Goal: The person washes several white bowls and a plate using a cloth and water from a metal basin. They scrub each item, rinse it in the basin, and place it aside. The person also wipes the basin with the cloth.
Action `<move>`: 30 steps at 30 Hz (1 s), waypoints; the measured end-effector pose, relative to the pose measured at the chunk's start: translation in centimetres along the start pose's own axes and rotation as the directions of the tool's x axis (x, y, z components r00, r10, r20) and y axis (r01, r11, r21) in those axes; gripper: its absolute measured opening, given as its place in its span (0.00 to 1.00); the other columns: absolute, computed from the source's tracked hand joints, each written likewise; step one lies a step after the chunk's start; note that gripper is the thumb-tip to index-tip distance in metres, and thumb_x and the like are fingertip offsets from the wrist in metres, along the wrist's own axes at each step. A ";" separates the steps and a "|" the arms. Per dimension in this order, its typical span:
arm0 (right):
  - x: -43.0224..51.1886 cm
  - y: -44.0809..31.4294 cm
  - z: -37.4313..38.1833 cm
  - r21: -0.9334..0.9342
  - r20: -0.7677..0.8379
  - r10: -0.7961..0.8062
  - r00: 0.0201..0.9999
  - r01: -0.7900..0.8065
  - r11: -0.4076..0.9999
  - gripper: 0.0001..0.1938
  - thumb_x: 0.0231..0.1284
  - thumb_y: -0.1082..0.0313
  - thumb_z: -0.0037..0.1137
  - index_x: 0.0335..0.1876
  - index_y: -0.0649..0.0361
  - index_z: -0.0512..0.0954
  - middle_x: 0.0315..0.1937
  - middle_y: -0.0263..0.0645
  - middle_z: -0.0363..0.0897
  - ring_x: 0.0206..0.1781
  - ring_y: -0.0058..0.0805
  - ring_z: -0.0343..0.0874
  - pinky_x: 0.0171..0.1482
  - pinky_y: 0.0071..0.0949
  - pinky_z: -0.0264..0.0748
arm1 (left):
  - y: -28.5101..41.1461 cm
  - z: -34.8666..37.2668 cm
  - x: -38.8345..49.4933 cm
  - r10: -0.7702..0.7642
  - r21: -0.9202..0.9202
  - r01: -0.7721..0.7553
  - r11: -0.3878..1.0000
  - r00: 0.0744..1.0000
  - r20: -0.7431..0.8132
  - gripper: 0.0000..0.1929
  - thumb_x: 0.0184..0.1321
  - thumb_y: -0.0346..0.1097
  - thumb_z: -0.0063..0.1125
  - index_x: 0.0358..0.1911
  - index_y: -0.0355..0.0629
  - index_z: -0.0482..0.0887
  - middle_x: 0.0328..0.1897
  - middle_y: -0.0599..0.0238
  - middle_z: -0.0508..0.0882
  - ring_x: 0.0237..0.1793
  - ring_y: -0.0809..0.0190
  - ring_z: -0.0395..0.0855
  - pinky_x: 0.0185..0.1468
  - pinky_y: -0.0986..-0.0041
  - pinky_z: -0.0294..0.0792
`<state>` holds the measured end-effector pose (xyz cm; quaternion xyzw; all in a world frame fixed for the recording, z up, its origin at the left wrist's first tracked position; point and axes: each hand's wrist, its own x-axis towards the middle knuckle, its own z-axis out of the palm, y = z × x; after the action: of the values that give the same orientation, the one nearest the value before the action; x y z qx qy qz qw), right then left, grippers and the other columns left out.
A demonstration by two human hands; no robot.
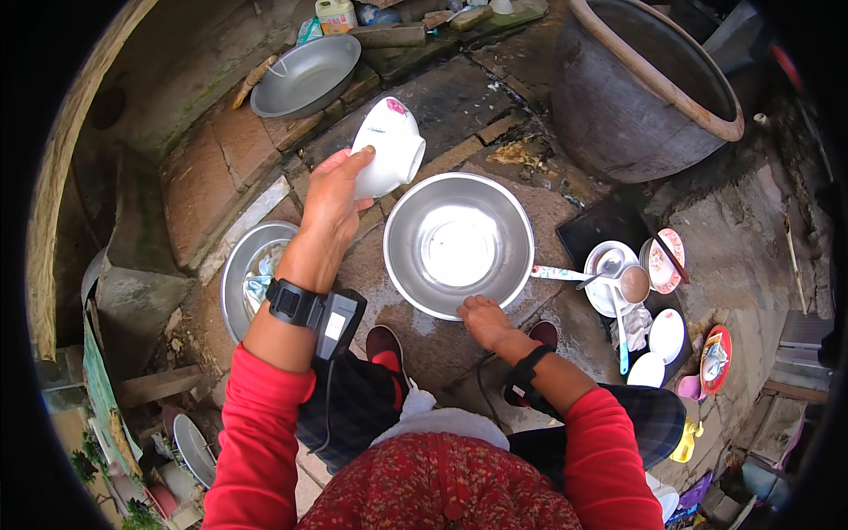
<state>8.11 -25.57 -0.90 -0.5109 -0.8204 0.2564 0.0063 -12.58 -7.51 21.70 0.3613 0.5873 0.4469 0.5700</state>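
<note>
My left hand point(341, 185) grips a white bowl point(387, 149) with a pink flower print, tipped on its side so its foot faces right. The bowl is held in the air, up and left of a stainless steel basin point(457, 245) on the wet stone ground. At the basin's near rim rests my right hand point(485, 321), its fingers curled at the edge; whether they grip the rim is hard to see. Light glares off the basin's bottom. Left of it, a second metal basin point(232, 278) holds a light blue and white cloth point(260, 285), partly hidden by my left forearm.
On the right, a black board point(593, 228) bears bowls, a ladle point(563, 273), a spoon and flower-patterned plates point(666, 260). A large clay vat point(616, 112) stands at the upper right. An oval metal basin point(308, 73) leans at the upper left. A red plate point(719, 371) lies farther right.
</note>
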 end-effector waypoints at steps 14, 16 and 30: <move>-0.7 -1.1 -20.0 0.982 0.125 0.372 0.920 -0.061 -0.180 0.32 0.62 0.39 0.45 0.58 0.61 0.61 0.41 0.46 0.75 0.40 0.29 0.78 0.41 0.31 0.79 | -4.8 6.0 -2.1 0.333 0.254 -0.421 0.871 0.885 0.324 0.07 0.57 0.33 0.57 0.34 0.37 0.80 0.29 0.61 0.83 0.26 0.68 0.77 0.33 0.73 0.69; -2.1 -0.8 -21.3 0.964 0.130 0.374 0.918 -0.029 -0.265 0.35 0.61 0.38 0.45 0.60 0.61 0.58 0.42 0.48 0.75 0.41 0.31 0.78 0.41 0.33 0.79 | -6.2 7.1 -3.5 0.463 0.378 -0.613 0.694 0.782 0.418 0.08 0.54 0.33 0.60 0.34 0.38 0.81 0.28 0.55 0.82 0.26 0.62 0.78 0.34 0.71 0.69; -2.0 7.6 -14.2 0.946 0.283 0.670 0.687 -0.084 -0.313 0.16 0.64 0.71 0.36 0.55 0.66 0.63 0.42 0.50 0.75 0.36 0.35 0.80 0.33 0.28 0.81 | -13.9 12.4 -6.2 0.421 0.476 -0.858 0.195 0.512 0.749 0.09 0.49 0.31 0.60 0.36 0.45 0.81 0.40 0.62 0.79 0.48 0.55 0.73 0.59 0.52 0.55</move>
<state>19.25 -18.76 8.69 -0.6087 -0.0876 0.6444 0.4545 1.49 -16.62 11.49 0.8901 0.3476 0.2194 0.1969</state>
